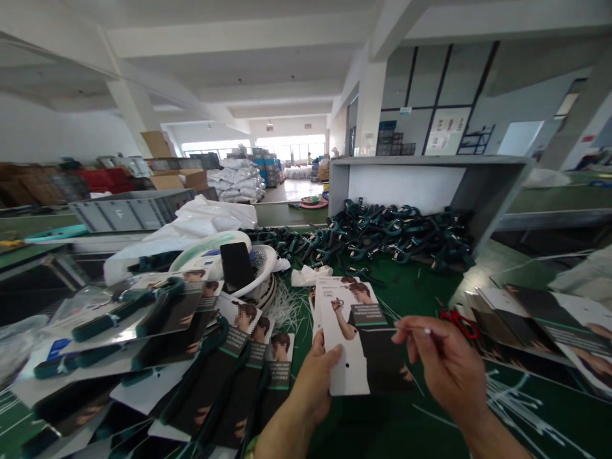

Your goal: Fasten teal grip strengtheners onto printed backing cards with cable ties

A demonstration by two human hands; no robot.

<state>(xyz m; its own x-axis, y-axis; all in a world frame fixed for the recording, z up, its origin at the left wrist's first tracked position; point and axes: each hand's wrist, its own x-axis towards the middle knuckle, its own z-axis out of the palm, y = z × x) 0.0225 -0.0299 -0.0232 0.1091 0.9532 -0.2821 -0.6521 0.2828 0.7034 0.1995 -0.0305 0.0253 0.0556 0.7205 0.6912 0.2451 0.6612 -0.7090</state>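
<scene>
In the head view, my left hand (315, 376) grips the left edge of a printed card (351, 357), thumb on its front face. The card is white and dark with a small punched hole, and another card shows behind its top left edge. My right hand (440, 363) is raised just right of the card, apart from it. Its thumb and forefinger are pinched together near a small white tip, perhaps the end of a cable tie. Loose white ties (521, 408) lie beyond that wrist.
Cards with dark green tools attached (176, 376) pile up at left. A grey bin (497, 191) spills similar tools at the back. Red scissors (461, 324) and stacked cards (549, 325) lie right. A black phone (236, 266) rests on a white bowl (265, 271).
</scene>
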